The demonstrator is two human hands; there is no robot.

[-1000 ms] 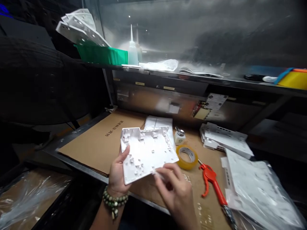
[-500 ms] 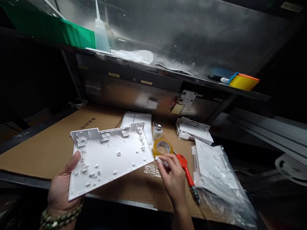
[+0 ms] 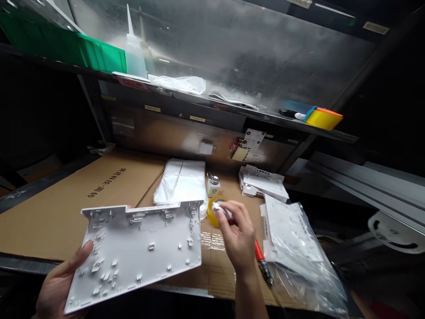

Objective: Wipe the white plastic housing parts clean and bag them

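Low over the cardboard-covered counter [image 3: 49, 217], the left hand [image 3: 58, 283] grips a white plastic panel [image 3: 139, 252] by its near-left corner, ribbed side up, fingers curled under it. The right hand [image 3: 237, 235] pinches a small white wad [image 3: 217, 206] in closed fingertips, just above a tape roll [image 3: 212, 212]. Keeping the panel level and steady would help. Behind lie clear bags [image 3: 181, 184], stacked white covers [image 3: 264, 181], a small bottle [image 3: 213, 184], and a dim metal shelf [image 3: 199, 104].

Bare cardboard [image 3: 66, 208] left; tape roll [image 3: 212, 212], bagged panels [image 3: 292, 239] crowd right.
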